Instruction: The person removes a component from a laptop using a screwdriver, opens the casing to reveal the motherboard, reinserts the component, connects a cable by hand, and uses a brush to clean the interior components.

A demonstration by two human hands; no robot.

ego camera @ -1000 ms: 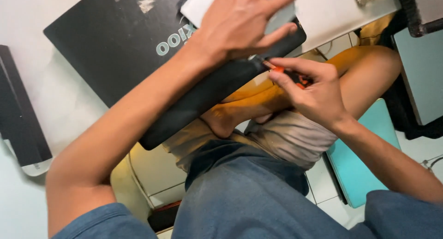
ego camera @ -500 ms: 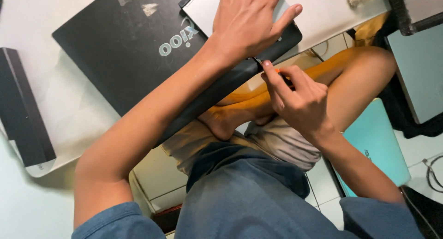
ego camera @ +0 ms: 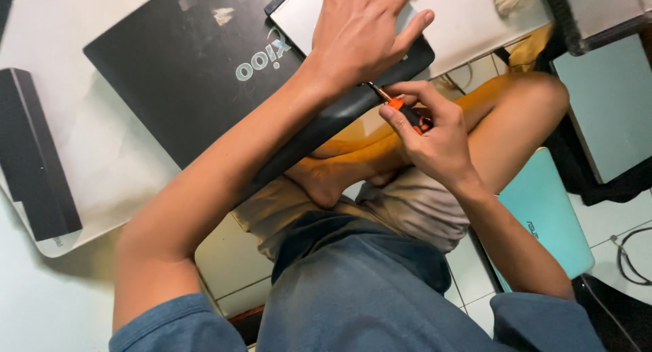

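My left hand lies flat, fingers spread, on the black laptop that rests on a low white table. It presses near the laptop's front edge, partly over a silver device. My right hand is closed around a small screwdriver with an orange and black handle. The metal tip points at the laptop's dark front edge, just below my left hand. My crossed legs sit under the table edge.
A black bar-shaped part lies at the table's left. A teal laptop rests on the tiled floor by my right knee. A grey-lidded laptop and a dark bag sit at the right. A cable lies on the floor.
My right hand has shifted slightly and now shows the screwdriver's tip against the laptop's edge. My left hand stays pressed flat on the laptop.
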